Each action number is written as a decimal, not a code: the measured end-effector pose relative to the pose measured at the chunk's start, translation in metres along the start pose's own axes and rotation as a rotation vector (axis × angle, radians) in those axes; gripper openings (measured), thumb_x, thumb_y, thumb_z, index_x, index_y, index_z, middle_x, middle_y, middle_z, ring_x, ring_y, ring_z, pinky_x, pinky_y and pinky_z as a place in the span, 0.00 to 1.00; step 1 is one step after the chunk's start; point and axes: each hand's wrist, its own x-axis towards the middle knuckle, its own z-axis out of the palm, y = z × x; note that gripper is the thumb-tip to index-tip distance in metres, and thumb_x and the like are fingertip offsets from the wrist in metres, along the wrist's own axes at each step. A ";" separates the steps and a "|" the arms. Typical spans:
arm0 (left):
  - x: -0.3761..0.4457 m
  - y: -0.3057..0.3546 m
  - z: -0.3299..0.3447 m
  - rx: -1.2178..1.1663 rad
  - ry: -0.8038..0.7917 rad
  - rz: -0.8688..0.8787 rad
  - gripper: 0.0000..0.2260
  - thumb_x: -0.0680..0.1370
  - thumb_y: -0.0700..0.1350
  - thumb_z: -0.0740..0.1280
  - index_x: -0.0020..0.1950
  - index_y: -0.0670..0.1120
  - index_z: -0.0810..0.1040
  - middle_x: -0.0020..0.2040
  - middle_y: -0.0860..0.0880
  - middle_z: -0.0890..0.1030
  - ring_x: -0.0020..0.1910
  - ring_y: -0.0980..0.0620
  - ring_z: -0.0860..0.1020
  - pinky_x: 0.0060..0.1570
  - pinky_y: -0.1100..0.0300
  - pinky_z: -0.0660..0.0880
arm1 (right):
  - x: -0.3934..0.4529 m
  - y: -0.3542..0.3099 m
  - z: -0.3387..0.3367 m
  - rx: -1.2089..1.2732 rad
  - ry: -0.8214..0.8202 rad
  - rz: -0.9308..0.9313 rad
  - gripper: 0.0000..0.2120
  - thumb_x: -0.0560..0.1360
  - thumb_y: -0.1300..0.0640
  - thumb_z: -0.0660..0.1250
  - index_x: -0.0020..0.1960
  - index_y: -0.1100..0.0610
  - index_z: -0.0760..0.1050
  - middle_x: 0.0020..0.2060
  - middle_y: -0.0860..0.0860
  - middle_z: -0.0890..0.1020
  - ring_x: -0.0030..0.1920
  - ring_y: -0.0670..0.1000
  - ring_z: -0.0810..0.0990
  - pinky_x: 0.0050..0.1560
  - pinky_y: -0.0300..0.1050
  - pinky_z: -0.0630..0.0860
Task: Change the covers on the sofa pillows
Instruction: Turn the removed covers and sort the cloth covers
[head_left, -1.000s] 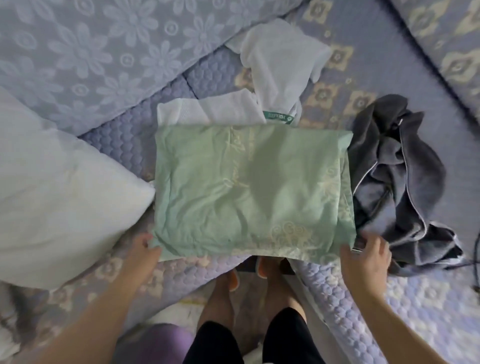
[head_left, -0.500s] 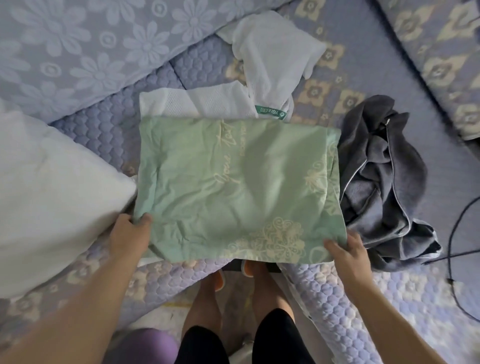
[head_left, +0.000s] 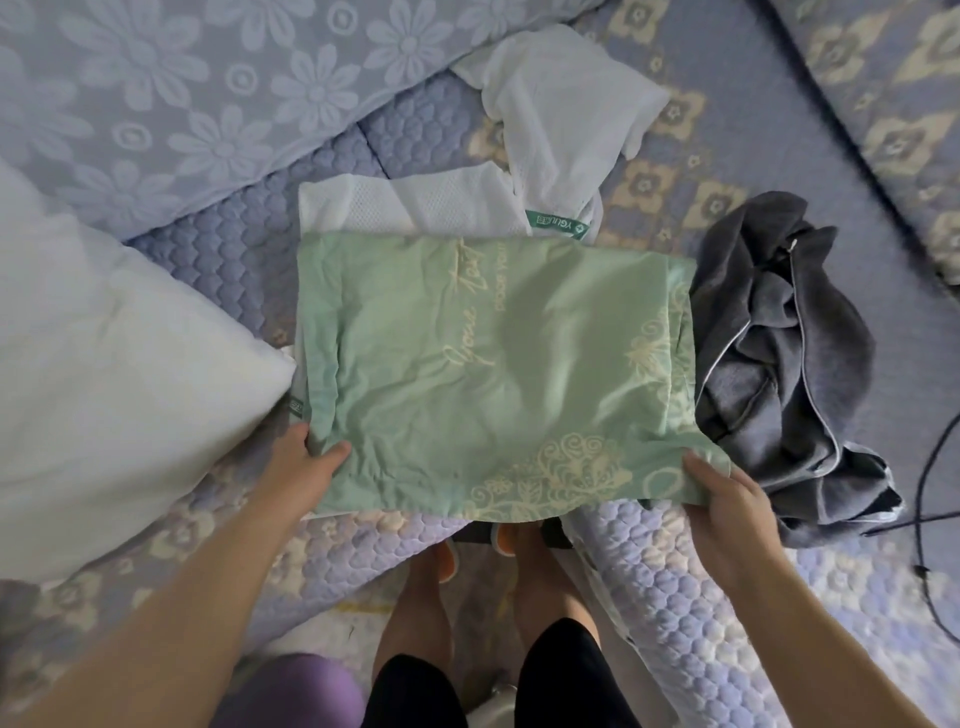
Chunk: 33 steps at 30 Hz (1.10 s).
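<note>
A pillow in a green patterned cover (head_left: 493, 374) lies flat in the middle of the quilted lilac sofa seat (head_left: 675, 571). My left hand (head_left: 306, 460) grips its near left corner, thumb on top of the fabric. At the near right corner my right hand (head_left: 727, 499) holds the cover's edge, fingers curled under it. A white mesh pillow or cover (head_left: 415, 205) with a green label sticks out from under the far edge. Another crumpled white cover (head_left: 561, 104) lies behind it. A bare white pillow (head_left: 104, 353) rests at the left.
A crumpled dark grey cover (head_left: 779, 353) with a zipper lies right of the green pillow. A black cable (head_left: 930, 499) runs over the seat at the far right. The floral sofa back (head_left: 182, 88) rises at the upper left. My legs and feet (head_left: 467, 597) stand below the seat's edge.
Both hands have taken firmer hold of the green pillow's near corners, and the near right corner is now lifted a little. The pillow has stayed in the same spot.
</note>
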 end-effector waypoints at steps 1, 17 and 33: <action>0.011 -0.006 0.000 -0.020 0.000 -0.007 0.29 0.67 0.62 0.73 0.65 0.55 0.74 0.61 0.52 0.81 0.57 0.48 0.81 0.61 0.44 0.78 | -0.001 -0.001 0.003 0.098 -0.057 0.062 0.09 0.80 0.63 0.65 0.59 0.62 0.79 0.53 0.57 0.86 0.52 0.53 0.85 0.53 0.45 0.82; 0.014 0.014 0.013 0.382 0.093 0.102 0.22 0.81 0.48 0.65 0.69 0.36 0.75 0.72 0.35 0.65 0.70 0.36 0.68 0.74 0.51 0.63 | -0.002 -0.010 -0.020 -0.657 0.296 -0.144 0.04 0.78 0.62 0.65 0.48 0.60 0.79 0.41 0.58 0.81 0.41 0.57 0.78 0.44 0.53 0.76; -0.059 0.001 -0.028 -0.134 0.125 -0.049 0.24 0.68 0.60 0.75 0.51 0.43 0.84 0.46 0.47 0.87 0.47 0.45 0.85 0.51 0.45 0.82 | -0.022 -0.003 -0.041 -0.442 0.524 -0.006 0.24 0.71 0.41 0.63 0.41 0.64 0.75 0.38 0.59 0.79 0.39 0.59 0.79 0.46 0.64 0.82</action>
